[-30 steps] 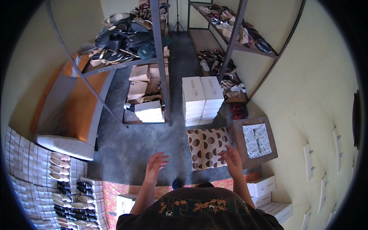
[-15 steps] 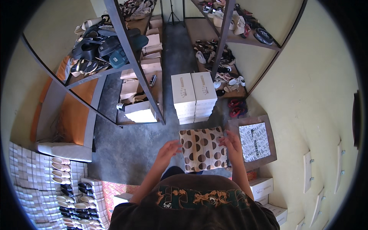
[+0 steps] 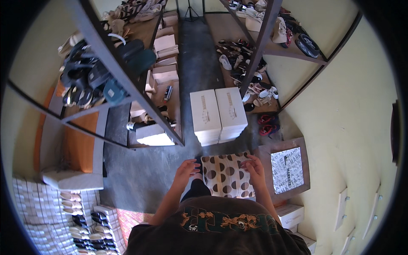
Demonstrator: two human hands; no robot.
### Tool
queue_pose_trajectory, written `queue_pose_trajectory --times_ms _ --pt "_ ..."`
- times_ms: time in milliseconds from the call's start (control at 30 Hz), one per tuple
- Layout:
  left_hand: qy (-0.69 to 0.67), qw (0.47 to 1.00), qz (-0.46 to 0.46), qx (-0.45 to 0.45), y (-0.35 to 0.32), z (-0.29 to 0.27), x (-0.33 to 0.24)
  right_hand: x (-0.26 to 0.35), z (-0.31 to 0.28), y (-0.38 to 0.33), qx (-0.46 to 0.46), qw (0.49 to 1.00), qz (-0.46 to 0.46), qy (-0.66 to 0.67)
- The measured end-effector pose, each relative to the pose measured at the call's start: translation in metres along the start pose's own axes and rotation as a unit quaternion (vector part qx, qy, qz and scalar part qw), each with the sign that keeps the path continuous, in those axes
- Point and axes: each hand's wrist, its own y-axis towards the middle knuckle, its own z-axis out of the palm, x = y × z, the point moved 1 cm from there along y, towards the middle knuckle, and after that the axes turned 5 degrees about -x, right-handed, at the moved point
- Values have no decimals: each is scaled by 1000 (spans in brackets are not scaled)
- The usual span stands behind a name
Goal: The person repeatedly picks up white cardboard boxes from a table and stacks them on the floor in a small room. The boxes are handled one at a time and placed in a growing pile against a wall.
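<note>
My left hand (image 3: pixel 187 171) is held in the air with its fingers apart, just left of a square cushion-like piece (image 3: pixel 227 180) in beige fabric with brown dots. Over the right edge of that piece is my right hand (image 3: pixel 255 171), fingers loosely bent and apart, with nothing seen in it. The cushion-like piece lies low in front of me, and its near edge goes under my dark shirt. Whether it is a loose cushion or a stool's seat, I cannot tell. My left knee and foot show beside it.
Two stacks of white shoe boxes (image 3: pixel 219 114) stand ahead. Metal-framed shelves with shoes (image 3: pixel 242 63) flank the aisle. A brown low table (image 3: pixel 265 165) bearing a printed white panel (image 3: pixel 287 170) is at right. An orange-and-grey sofa (image 3: pixel 74 180) and rows of shoes (image 3: pixel 71 204) are at left.
Shelves and boxes sit larger and shifted in view, as my head has moved. My left leg now shows beside the dotted piece. Both hands remain raised and open.
</note>
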Motion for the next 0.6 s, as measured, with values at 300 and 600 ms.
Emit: queue_pose_trajectory --times_ms 300,600 --pt "55 998 -21 -10 233 -22 45 -125 49 180 -82 989 58 -110" --pt "82 981 -168 -42 401 -37 95 -205 91 292 -158 916 96 -356"
